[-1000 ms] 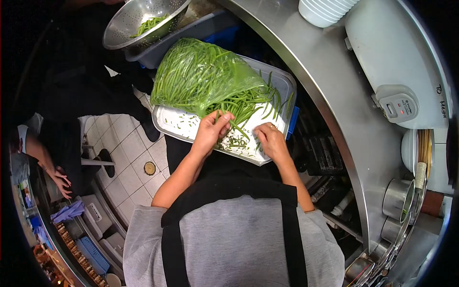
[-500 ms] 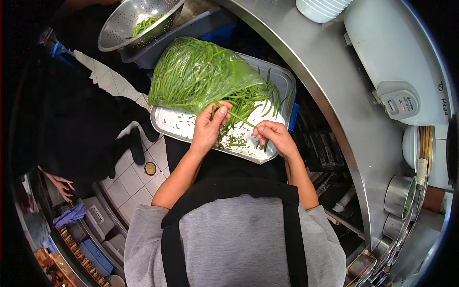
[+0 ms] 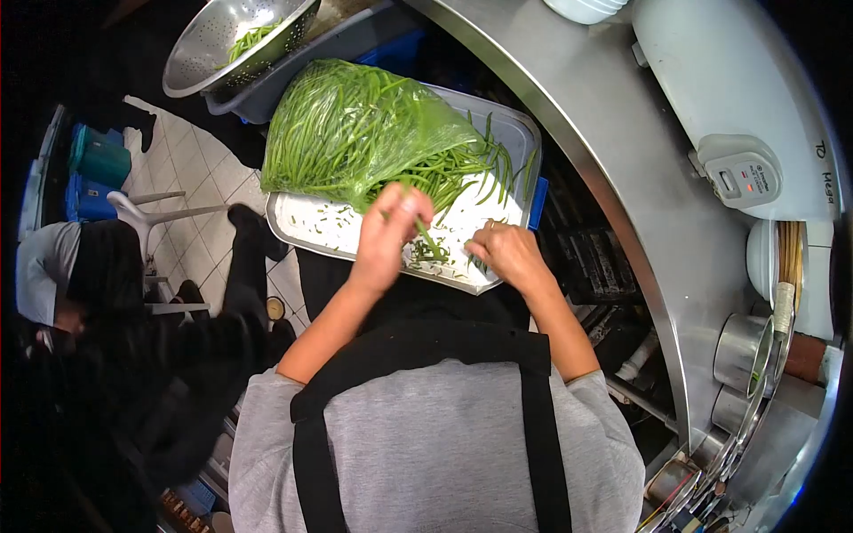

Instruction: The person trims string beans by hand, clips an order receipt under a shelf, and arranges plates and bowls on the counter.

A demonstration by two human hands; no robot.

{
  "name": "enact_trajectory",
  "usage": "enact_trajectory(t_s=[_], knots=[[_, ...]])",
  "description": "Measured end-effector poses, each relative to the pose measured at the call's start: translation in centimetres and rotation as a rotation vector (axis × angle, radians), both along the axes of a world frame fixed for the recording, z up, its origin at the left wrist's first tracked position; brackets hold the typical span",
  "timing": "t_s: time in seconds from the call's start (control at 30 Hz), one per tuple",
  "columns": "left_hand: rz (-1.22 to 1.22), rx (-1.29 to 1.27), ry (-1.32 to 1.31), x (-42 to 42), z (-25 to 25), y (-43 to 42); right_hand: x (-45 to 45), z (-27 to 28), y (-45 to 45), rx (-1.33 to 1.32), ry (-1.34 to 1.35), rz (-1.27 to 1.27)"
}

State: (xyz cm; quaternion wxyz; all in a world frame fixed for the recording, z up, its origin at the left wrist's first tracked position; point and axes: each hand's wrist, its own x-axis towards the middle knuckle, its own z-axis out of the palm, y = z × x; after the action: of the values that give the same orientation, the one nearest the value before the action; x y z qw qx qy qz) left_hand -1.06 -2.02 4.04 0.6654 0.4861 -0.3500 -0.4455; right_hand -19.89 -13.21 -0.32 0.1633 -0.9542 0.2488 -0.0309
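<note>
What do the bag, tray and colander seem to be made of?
Bag: thin plastic film, likely; glossy, wrinkled, with green beans showing through.
Tray: probably metal, dull grey with a lighter rim; hard plastic is possible.
Colander: likely stainless steel; silvery, shiny, perforated bowl.

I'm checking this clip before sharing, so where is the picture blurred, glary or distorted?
In the head view, the left hand looks motion-blurred; also in the head view, glare streaks the plastic bag, and the steel counter appears bowed by the lens.
</note>
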Motion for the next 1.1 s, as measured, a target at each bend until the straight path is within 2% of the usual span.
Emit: enact_trajectory(t_s=[0.1,0.23,0.33,0.43,0.5,0.6,0.63,0.73,0.83,1.03,1.1], knots=[[0.125,0.076,0.174,0.9,-3.6,-0.4,-1.0,-1.2,1.5,-0.005,-0.04,0.104],[0.054,0.251,0.352,0.3,-5.5,0.0,-1.0,-2.5,1.9,-0.054,-0.023,0.185],[-0.071,0.408,0.108,-0.8,-5.7,0.1,-0.7,-2.7,1.6,-0.01,-0.142,0.187],[-0.197,0.406,0.047,-1.3,-6.3,0.1,-0.3,-0.6,1.3,0.04,-0.304,0.174],[-0.264,0.4,-0.053,-1.6,-6.0,-0.1,-0.4,0.9,1.3,0.264,-0.353,0.062],[-0.306,0.128,-0.195,-2.6,-6.3,-0.3,-0.4,1.7,1.5,0.5,-0.509,-0.09],[-0.393,0.169,-0.321,-2.2,-5.6,-0.3,-0.4,1.7,1.6,0.56,-0.575,-0.139],[-0.394,0.274,-0.371,-2.5,-4.9,-0.5,-0.1,0.5,2.0,0.783,-0.689,-0.266],[-0.286,0.218,-0.326,-2.8,-5.5,-0.5,0.0,0.3,2.0,0.951,-0.737,-0.322],[-0.294,0.22,-0.576,-1.9,-4.3,0.3,-0.2,2.1,1.1,0.616,-0.463,-0.167],[-0.292,0.161,-0.635,-1.6,-4.7,0.4,-0.1,2.0,1.0,0.394,-0.406,-0.071]])
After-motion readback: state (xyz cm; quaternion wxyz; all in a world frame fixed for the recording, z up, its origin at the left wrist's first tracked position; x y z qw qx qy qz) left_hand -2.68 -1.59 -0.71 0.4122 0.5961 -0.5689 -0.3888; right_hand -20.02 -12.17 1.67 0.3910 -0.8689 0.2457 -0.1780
